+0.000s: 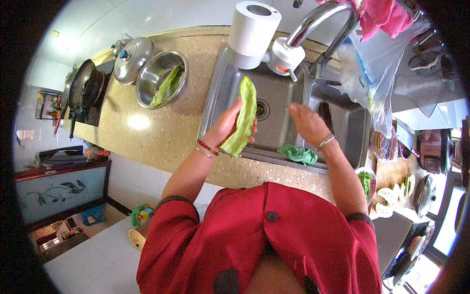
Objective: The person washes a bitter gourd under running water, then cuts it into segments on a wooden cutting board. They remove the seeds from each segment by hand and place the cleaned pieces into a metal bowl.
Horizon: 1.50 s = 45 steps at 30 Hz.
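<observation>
My left hand (226, 119) grips a halved bitter melon (243, 121) over the large basin of the steel double sink (281, 123). Pale green, it is held lengthwise, with its cut, hollow side towards me. Above the divider between the basins is my right hand (310, 123), fingers bent and pointing left; its palm side is hidden. A steel bowl (144, 75) on the counter to the left contains another green melon piece (167, 88). The chrome faucet (317, 22), fitted with a white water filter (253, 36), stands behind the basins.
A crumpled green cloth (299, 154) lies on the sink's front edge. Left of the bowl are a metal lid (134, 60) and a wok (83, 86) on the stove. A plastic bag (378, 84) hangs at right, above a cutting board (389, 171) with cut vegetable pieces (391, 194).
</observation>
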Each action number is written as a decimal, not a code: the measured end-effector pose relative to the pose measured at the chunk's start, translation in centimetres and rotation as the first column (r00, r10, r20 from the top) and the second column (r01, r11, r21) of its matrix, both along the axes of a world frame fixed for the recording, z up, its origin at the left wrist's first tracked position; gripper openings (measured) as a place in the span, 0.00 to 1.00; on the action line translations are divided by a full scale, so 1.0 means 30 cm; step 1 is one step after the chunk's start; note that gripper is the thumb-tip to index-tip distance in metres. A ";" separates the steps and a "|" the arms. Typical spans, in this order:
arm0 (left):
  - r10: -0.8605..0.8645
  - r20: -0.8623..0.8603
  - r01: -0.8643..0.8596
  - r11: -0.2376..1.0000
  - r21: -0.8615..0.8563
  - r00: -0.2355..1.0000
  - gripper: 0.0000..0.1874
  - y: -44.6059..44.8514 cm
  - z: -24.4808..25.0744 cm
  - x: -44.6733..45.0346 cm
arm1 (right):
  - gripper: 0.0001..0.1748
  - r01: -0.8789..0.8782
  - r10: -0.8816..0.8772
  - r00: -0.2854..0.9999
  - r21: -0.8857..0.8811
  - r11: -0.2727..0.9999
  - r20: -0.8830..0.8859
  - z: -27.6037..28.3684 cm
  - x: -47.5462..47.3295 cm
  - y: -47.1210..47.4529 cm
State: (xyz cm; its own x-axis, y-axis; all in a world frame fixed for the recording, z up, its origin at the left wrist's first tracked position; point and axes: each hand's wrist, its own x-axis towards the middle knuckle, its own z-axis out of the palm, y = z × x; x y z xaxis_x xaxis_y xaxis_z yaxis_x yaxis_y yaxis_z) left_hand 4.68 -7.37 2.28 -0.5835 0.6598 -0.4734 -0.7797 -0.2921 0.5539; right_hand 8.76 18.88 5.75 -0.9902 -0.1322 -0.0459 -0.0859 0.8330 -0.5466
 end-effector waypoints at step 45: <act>-0.067 0.011 0.068 0.986 -0.150 0.998 0.24 0.136 0.067 0.254 | 0.17 0.159 -0.170 0.985 0.337 0.928 0.003 -0.073 -0.085 -0.066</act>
